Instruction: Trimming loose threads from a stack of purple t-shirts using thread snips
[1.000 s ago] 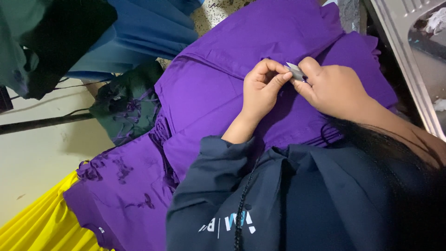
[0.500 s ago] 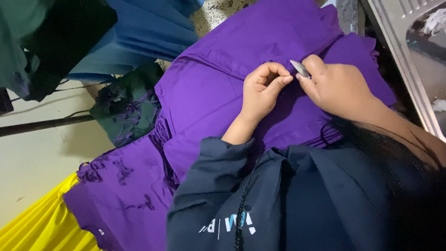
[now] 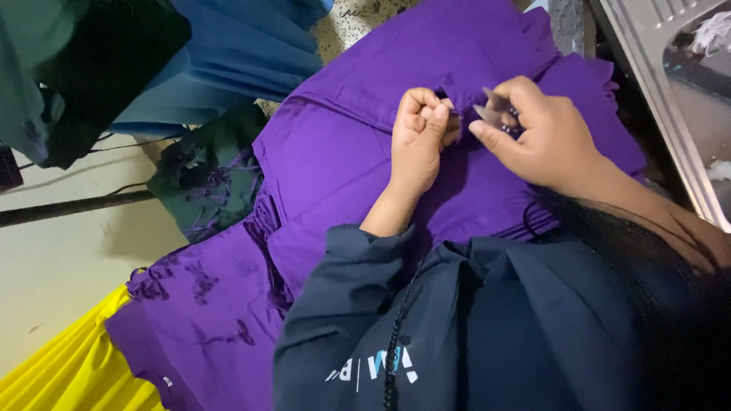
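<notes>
Both hands (image 3: 472,133) slightly shifted on purple garment (image 3: 343,152), yellow cloth (image 3: 68,373) beside.

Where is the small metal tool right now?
In the head view, upper right of centre, the small metal tool is pinched in the right hand, just beside the left hand, over the purple garment.

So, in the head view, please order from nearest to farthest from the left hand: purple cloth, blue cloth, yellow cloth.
From the left hand:
1. Purple cloth, pinched in its fingers.
2. Blue cloth, upper left.
3. Yellow cloth, bottom left corner.
</notes>
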